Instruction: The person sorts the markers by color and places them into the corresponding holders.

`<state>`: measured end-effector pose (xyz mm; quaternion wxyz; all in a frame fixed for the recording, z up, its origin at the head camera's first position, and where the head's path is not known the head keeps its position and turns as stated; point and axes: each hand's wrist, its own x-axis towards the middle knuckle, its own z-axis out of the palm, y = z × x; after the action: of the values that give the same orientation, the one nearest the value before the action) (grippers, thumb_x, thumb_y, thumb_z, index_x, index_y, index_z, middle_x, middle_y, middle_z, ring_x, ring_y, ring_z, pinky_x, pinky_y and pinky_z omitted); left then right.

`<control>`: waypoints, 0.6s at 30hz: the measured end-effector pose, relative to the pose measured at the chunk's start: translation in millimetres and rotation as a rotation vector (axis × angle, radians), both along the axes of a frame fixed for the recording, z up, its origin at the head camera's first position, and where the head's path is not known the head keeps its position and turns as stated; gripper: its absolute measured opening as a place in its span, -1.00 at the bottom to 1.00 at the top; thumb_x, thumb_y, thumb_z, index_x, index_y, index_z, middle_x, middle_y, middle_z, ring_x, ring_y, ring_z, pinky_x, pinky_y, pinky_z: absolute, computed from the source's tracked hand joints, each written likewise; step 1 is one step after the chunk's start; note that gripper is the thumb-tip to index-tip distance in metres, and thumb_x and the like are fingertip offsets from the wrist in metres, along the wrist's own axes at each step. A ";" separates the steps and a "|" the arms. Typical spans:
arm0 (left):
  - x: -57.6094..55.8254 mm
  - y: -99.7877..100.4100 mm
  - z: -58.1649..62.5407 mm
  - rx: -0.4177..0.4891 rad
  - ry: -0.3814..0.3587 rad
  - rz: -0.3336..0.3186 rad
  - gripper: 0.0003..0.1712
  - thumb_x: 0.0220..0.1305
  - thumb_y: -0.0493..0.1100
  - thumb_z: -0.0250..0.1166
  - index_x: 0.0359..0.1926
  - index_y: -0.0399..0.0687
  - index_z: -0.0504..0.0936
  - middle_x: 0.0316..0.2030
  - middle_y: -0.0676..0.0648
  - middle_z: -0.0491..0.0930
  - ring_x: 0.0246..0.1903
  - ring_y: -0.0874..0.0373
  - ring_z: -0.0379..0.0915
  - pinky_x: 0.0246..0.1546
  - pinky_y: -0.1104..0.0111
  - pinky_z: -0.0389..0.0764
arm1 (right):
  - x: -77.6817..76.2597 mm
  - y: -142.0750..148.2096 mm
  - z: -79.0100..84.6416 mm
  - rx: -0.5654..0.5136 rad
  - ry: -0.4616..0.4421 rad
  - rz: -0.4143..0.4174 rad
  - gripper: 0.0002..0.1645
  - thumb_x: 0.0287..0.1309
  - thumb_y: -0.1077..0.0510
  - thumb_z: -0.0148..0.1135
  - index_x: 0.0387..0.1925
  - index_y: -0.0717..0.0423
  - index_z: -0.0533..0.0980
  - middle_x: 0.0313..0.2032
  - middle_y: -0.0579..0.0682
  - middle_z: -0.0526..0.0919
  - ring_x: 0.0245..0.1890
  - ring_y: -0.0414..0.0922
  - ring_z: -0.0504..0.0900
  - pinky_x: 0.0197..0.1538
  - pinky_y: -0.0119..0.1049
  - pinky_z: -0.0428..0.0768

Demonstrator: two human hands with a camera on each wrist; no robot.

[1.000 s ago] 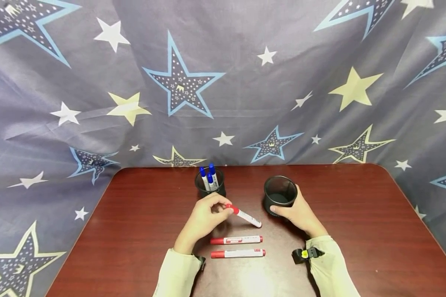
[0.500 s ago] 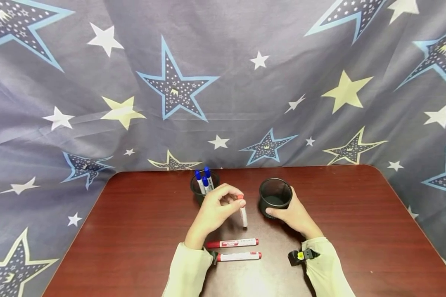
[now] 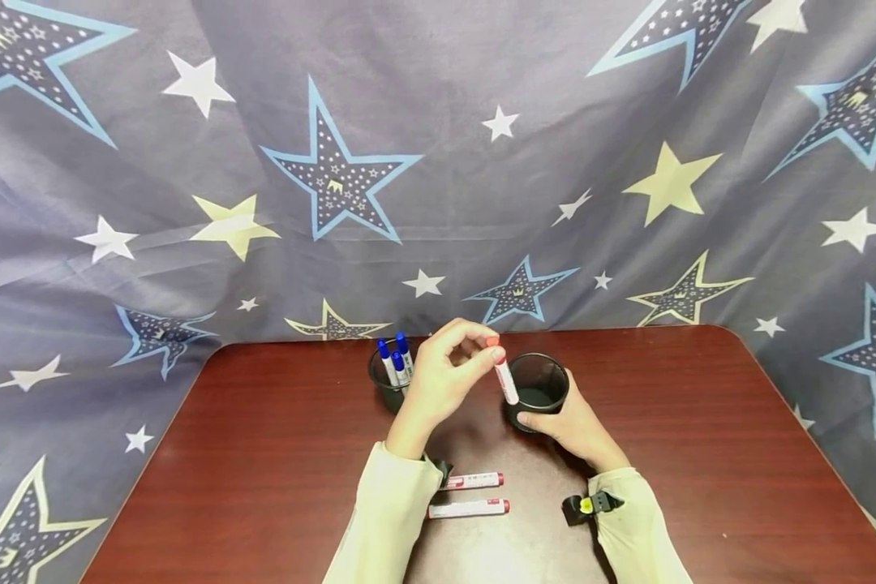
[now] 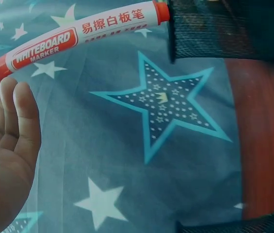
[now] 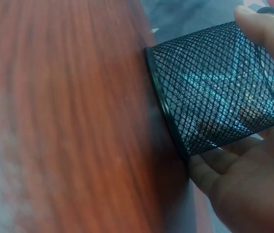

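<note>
My left hand [image 3: 441,373] pinches a red whiteboard marker [image 3: 508,384] by its cap, tilted with the white barrel pointing down. In the left wrist view, the tail of this whiteboard marker [image 4: 90,35] is right at the rim of a black mesh pen cup [image 4: 214,31]. That same pen cup [image 3: 546,375] stands upright on the table, its inside showing dark in the head view. My right hand [image 3: 580,426] grips it from the right, thumb across the near side. In the right wrist view, fingers curl round the mesh wall [image 5: 214,90] close to its base.
A second mesh cup [image 3: 387,396] with several blue-capped markers [image 3: 397,363] stands back left, partly behind my left hand. Two more red markers, one farther back [image 3: 478,481] and one nearer [image 3: 470,508], lie on the wooden table [image 3: 277,454]. A star-printed cloth [image 3: 438,203] hangs behind.
My left hand has carried the red marker up and rightward to the cup's rim, turning it from a flat slant to steeply upright. The right hand keeps its grip on the cup.
</note>
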<state>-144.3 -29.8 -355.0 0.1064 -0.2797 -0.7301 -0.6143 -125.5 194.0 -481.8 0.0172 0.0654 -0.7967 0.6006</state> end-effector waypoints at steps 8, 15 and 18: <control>-15.5 20.8 1.6 0.062 -0.006 -0.024 -0.82 0.27 -0.20 0.45 -0.14 -0.15 0.73 -0.26 0.01 0.64 -0.35 0.12 0.56 -0.34 0.38 0.57 | -0.8 1.1 0.5 0.018 -0.017 -0.016 0.19 -0.14 0.17 0.67 0.40 0.27 0.10 0.28 0.27 0.37 0.23 0.16 0.42 0.31 0.03 0.29; -25.8 39.8 -18.2 0.008 -0.040 -0.011 -0.81 0.27 -0.16 0.46 -0.13 -0.11 0.74 -0.25 0.02 0.65 -0.30 0.18 0.58 -0.26 0.36 0.61 | -1.8 1.2 0.3 0.045 -0.026 -0.016 0.18 -0.13 0.14 0.66 0.39 0.28 0.10 0.28 0.26 0.36 0.21 0.12 0.43 0.29 -0.04 0.31; -30.0 48.2 -26.7 -0.052 -0.041 0.004 -0.84 0.26 -0.16 0.46 -0.16 -0.08 0.73 -0.26 0.04 0.64 -0.32 0.23 0.57 -0.26 0.38 0.61 | -2.2 1.7 -0.2 0.038 -0.021 -0.012 0.15 -0.12 0.17 0.65 0.38 0.29 0.11 0.27 0.26 0.37 0.21 0.11 0.43 0.29 -0.03 0.31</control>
<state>-174.4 18.4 -381.7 0.0852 -0.2682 -0.7483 -0.6007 -127.7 195.7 -482.0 0.0115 0.0546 -0.8086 0.5857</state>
